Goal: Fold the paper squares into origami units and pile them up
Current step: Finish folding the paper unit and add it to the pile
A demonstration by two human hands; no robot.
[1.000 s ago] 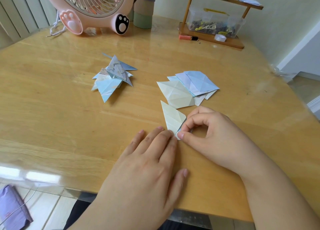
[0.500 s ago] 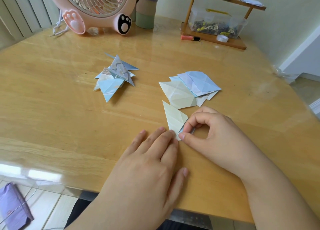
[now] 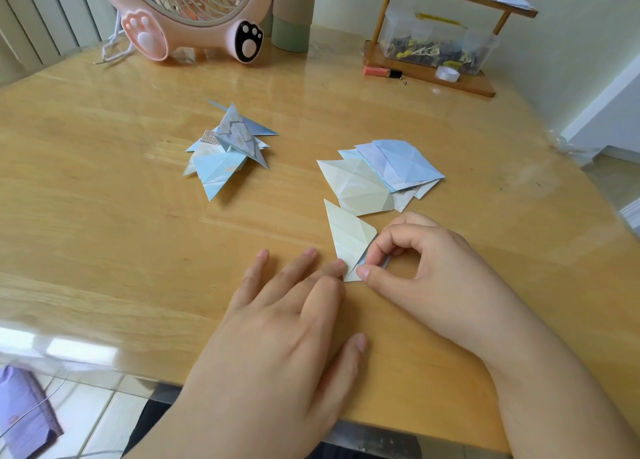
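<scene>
A pale yellow paper piece [image 3: 348,235], partly folded into a pointed shape, lies on the wooden table [image 3: 104,216] in front of me. My right hand [image 3: 426,268] pinches its lower right flap between thumb and curled forefinger. My left hand [image 3: 277,327] lies flat with straight fingers, a fingertip touching the piece's lower left tip. Behind it sits a loose stack of creased paper squares [image 3: 381,171], cream and light blue. To the left is a pile of folded blue units [image 3: 228,150].
A pink paw-print fan [image 3: 194,15] and a green-and-purple cylinder [image 3: 292,12] stand at the table's back. A wooden shelf [image 3: 429,74] at the back right holds a clear box of clips, a tape roll and an orange marker. The table's near edge is below my wrists.
My hands stay on the yellow piece. The right forefinger has curled a little tighter over the lower right flap. The piles have not moved.
</scene>
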